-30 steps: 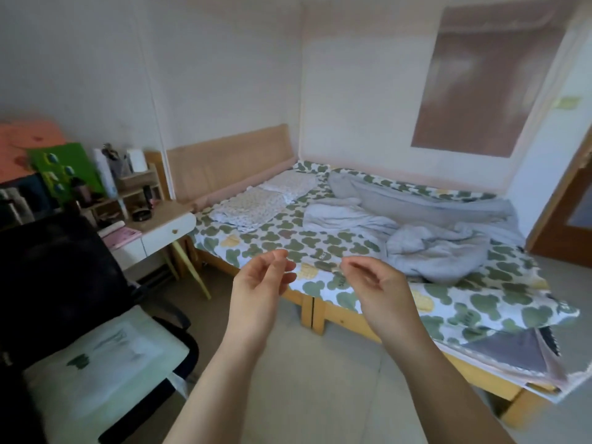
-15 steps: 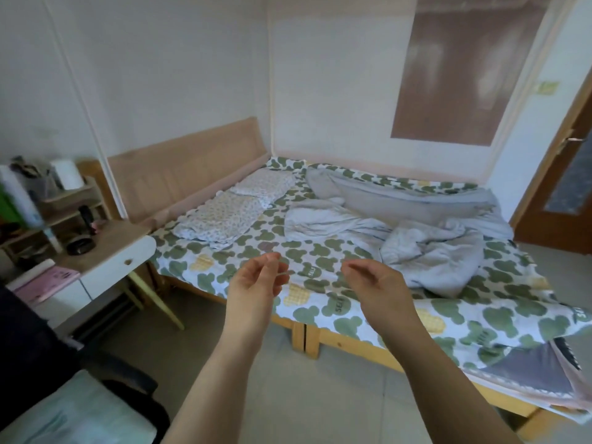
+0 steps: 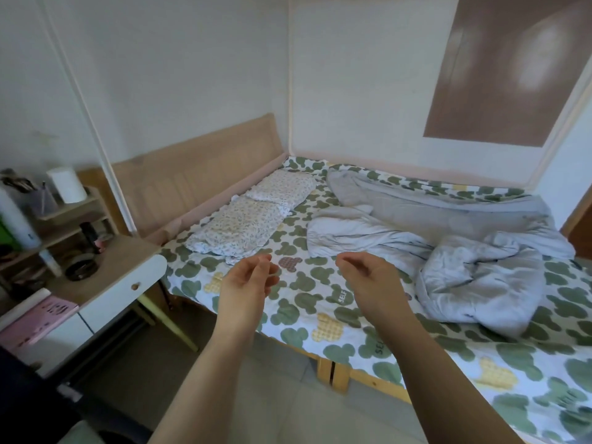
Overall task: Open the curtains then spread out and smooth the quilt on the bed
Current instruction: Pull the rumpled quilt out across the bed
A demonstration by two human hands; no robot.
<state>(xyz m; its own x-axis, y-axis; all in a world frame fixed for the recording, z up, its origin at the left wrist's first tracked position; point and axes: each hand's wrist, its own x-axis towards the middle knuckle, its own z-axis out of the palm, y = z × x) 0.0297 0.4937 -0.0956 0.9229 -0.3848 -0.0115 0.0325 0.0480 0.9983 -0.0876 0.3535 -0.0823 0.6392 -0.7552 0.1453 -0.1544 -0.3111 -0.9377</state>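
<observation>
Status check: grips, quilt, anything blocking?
Left grip, right grip: loosely curled, holding nothing. Crumpled pale grey quilt bunched, untouched, on green-patterned sheet. Nothing between grips and quilt.

- A home bedroom: a wooden bed (image 3: 333,374) under a green-patterned sheet (image 3: 301,304) fills the view from 12 to 4 o'clock.
- Two floral pillows (image 3: 243,229) lie by the headboard (image 3: 198,174); a grey quilt (image 3: 474,277) sits crumpled at 2 o'clock.
- A cluttered desk (image 3: 128,254) with a drawer (image 3: 128,291) stands at 9 o'clock.
</observation>
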